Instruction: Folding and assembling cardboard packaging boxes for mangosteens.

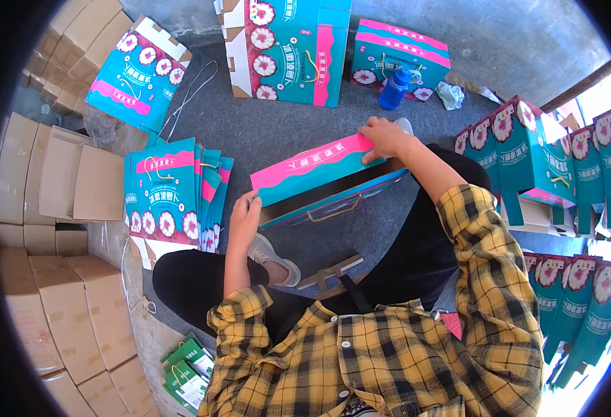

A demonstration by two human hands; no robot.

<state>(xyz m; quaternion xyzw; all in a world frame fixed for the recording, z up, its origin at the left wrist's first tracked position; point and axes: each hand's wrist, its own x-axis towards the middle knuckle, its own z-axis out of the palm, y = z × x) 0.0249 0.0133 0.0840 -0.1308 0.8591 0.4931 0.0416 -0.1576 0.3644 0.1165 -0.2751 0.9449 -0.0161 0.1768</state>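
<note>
A teal and pink cardboard gift box (312, 171) stands between my legs, its long top side gaping. My left hand (244, 217) grips the box's left end, the fingertips at its upper corner. Over the far right corner bends my right hand (387, 141), its thumb on the near side of the pink flap and the fingers behind it. A yellow cord handle (336, 211) hangs on the box's near side. The inside looks dark, and I cannot make out any contents.
Flat teal cartons (163, 187) lean in a stack at left. Brown cartons (76, 313) pile up beyond them. A blue bottle (393, 94) stands before a closed gift box (416, 52). Rows of teal boxes (514, 156) stand at right, green bags (187, 372) at lower left.
</note>
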